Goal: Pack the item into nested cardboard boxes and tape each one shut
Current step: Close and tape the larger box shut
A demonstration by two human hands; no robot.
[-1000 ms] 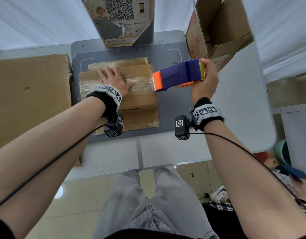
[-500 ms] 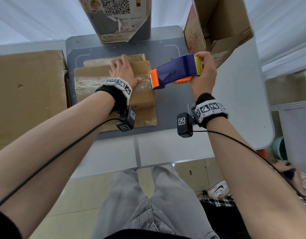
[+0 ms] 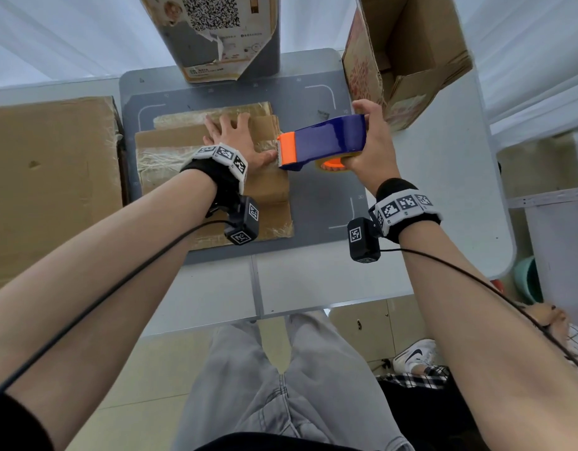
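- Head view, looking down over a grey table (image 3: 444,203) with a darker grey mat (image 3: 317,196) laid on it.
- Small cardboard box (image 3: 170,148) lies on the mat, left of the mat's centre, with shiny clear tape (image 3: 154,162) running across its top from the 9 o'clock side toward 3 o'clock.
- Left hand (image 3: 239,144) lies flat on top of the small cardboard box, fingers spread and straight, pointing toward 12 o'clock, palm pressing the lid down.
- Right hand (image 3: 374,148) is curled round the tape dispenser (image 3: 320,141), fingers wrapped over its far end and thumb below; it grips the tool at the box's 3 o'clock side.
- Dispenser body is dark blue with an orange head; the orange, toothed end points toward 9 o'clock and sits at the right edge of the box top, just beside the left hand's thumb. Whether the teeth touch the tape I cannot tell.
- Both wrists wear black bands with printed marker squares, each with a small black module and a cable.
- Large cardboard box (image 3: 50,190) lies closed at 9 o'clock of the mat, close beside the small one.
- Open cardboard box (image 3: 408,56) stands at 1 o'clock, its mouth facing the camera.
- Printed carton (image 3: 216,34) with a QR code stands at 12 o'clock at the mat's far edge.
- Grey trousers show beneath the table's near edge at 6 o'clock.
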